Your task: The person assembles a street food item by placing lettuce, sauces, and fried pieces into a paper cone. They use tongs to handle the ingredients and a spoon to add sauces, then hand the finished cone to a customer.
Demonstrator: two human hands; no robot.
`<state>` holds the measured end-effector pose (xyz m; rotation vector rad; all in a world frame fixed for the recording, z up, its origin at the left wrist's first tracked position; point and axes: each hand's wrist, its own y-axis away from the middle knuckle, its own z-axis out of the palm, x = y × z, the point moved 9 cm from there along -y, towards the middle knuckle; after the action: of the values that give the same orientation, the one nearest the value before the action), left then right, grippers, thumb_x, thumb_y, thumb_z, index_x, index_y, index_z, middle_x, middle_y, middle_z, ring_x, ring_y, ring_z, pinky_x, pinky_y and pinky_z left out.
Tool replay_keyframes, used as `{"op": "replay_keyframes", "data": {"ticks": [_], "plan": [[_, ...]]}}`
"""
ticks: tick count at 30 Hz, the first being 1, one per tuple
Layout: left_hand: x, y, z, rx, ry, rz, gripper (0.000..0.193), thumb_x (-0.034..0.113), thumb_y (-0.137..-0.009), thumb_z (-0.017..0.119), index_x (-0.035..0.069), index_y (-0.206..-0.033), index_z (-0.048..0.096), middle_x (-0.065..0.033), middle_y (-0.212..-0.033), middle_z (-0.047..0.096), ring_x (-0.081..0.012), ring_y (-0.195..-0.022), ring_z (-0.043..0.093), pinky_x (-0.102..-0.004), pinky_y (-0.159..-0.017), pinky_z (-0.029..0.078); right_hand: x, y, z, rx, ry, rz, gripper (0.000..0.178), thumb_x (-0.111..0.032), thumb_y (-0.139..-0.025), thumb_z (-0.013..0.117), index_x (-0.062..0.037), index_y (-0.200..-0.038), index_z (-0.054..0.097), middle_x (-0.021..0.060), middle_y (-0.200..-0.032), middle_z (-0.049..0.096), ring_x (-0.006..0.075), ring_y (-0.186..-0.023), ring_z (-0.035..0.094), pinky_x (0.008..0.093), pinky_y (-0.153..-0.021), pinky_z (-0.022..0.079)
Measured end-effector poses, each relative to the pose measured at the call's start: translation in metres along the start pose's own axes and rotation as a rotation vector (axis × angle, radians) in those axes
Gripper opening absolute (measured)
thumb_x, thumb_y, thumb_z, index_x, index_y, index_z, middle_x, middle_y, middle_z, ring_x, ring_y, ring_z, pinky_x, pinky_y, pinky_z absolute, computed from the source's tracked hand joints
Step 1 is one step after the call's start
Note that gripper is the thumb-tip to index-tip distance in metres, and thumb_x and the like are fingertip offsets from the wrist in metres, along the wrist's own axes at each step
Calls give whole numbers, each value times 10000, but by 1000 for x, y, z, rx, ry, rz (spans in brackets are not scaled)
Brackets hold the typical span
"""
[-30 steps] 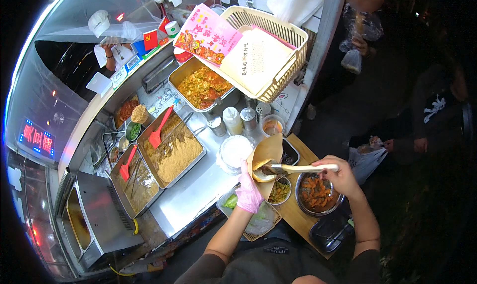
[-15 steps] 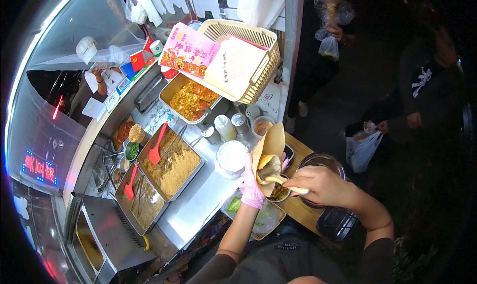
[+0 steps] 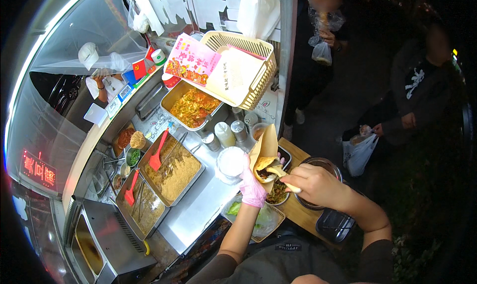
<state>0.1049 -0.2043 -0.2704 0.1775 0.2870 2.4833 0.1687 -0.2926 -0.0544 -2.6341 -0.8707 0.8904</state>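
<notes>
My left hand (image 3: 253,187), in a thin pink glove, is wrapped round a brown paper bag (image 3: 268,144) above the right end of the counter. A browned flatbread (image 3: 264,162) sits in the bag, its opened side toward me. Dark filling or sauce shows inside it. My bare right hand (image 3: 318,184) is closed on a pale cream-coloured utensil (image 3: 278,171). The utensil's far end reaches into the bread's opening; whether it is a spoon or a brush I cannot tell. Just below the bag is a bowl of chopped greenish-brown filling (image 3: 277,195), partly covered.
A dark round container (image 3: 323,161) stands by my right wrist, with a black tray (image 3: 335,223) nearer. Shaker jars (image 3: 239,128) and a squeeze bottle (image 3: 224,134) stand behind. Metal trays (image 3: 180,174) with red spatulas lie left. Several people are beyond the stall.
The utensil's end has shifted in the bread's opening. Dark filling or sauce now shows where the inside looked pale. My left hand keeps its hold on the bag.
</notes>
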Motion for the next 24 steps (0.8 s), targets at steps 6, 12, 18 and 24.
{"op": "replay_keyframes", "data": {"ticks": [6,12,18,24], "plan": [[-5,2,-6,33,126,-111,846,656,-929,470,11,-1463,353,-250,-1372,480,-403,-1266,479,-572,-1109,373,-1,-2,-5,-3,-58,51,231,-55,-821,684,-14,-1048,676,96,-855,615,267,-796,630,363,-723,516],[-13,11,11,-78,-102,-25,780,598,-932,530,31,-1442,366,-235,-1419,443,-440,-1261,472,-591,-1102,382,5,2,23,42,-37,59,317,1,-769,679,0,-1085,666,118,-891,619,292,-828,626,379,-772,524],[-15,7,5,-33,162,-47,795,534,-894,639,38,-1443,348,-234,-1436,397,-430,-1290,444,-573,-1094,406,16,5,24,22,-102,142,300,-13,-795,679,-16,-1096,679,129,-969,659,301,-893,651,376,-793,525],[-13,8,3,15,170,-76,800,583,-919,528,21,-1457,343,-257,-1439,406,-430,-1298,438,-567,-1115,369,5,-3,-6,65,-24,74,245,-102,-818,733,-47,-1054,700,105,-886,646,279,-818,636,364,-731,511]]}}
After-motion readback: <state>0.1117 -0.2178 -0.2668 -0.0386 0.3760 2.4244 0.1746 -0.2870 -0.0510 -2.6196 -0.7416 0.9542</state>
